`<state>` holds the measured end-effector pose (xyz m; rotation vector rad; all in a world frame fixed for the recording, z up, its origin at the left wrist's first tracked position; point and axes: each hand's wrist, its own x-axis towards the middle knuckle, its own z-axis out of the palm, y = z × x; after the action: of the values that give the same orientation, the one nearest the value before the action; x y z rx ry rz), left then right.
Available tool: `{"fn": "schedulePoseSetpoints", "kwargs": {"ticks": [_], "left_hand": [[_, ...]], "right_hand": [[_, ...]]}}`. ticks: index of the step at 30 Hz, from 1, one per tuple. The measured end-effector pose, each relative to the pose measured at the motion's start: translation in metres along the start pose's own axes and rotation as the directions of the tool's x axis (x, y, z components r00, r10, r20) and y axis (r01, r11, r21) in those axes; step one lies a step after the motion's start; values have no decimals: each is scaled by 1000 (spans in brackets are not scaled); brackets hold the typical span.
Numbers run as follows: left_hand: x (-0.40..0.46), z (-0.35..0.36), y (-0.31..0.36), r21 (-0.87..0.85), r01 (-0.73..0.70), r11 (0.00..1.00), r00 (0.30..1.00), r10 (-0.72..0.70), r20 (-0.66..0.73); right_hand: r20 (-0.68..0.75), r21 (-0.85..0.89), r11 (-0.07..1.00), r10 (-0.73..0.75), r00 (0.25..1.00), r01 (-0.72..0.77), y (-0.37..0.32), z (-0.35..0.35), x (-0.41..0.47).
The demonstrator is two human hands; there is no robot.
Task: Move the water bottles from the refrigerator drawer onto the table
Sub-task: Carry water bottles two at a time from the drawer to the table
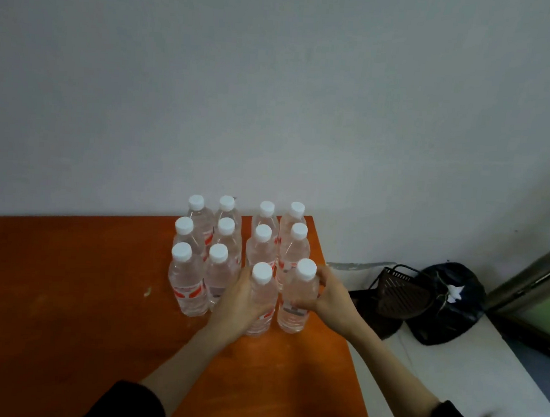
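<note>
Head view: orange table (66, 291) against a grey wall (276, 78). Twelve upright water bottles (219, 237) stand clustered at the table's far right corner. Left hand (239, 306) grips the front bottle (260, 300); right hand (331, 297) grips its right neighbour (298, 294), both standing on the table.

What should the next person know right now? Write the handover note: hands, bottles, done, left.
Left hand grips the near bottle in the third column.
Right hand grips the near-right bottle.
Both bottles stand upright on the table, completing a block of twelve with white caps near the wall.
Done: twelve bottles on the table.
Left: let go of these two. The refrigerator drawer is out of view, so check it for more.
</note>
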<state>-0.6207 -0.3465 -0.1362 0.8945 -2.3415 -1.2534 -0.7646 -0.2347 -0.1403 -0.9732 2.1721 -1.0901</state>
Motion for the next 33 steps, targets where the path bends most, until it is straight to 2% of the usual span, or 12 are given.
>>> {"fn": "schedulePoseSetpoints", "kwargs": {"ticks": [11,18,24,28,33], "left_hand": [[39,19,-8,70,111,991,993,-107,-54],[40,27,-9,134,172,976,976,-150,-161],[31,39,-8,198,172,965,953,-111,-283],[29,40,-5,114,181,977,956,-148,-252],[26,35,2,86,145,986,978,-129,-162]], "right_hand": [[95,8,1000,-31,995,30,15,2,39],[41,-62,998,27,999,-25,27,6,46],[-26,9,997,71,997,-71,30,9,43],[-54,61,992,116,992,-113,30,11,36],[-7,87,995,48,999,-47,30,3,21]]}}
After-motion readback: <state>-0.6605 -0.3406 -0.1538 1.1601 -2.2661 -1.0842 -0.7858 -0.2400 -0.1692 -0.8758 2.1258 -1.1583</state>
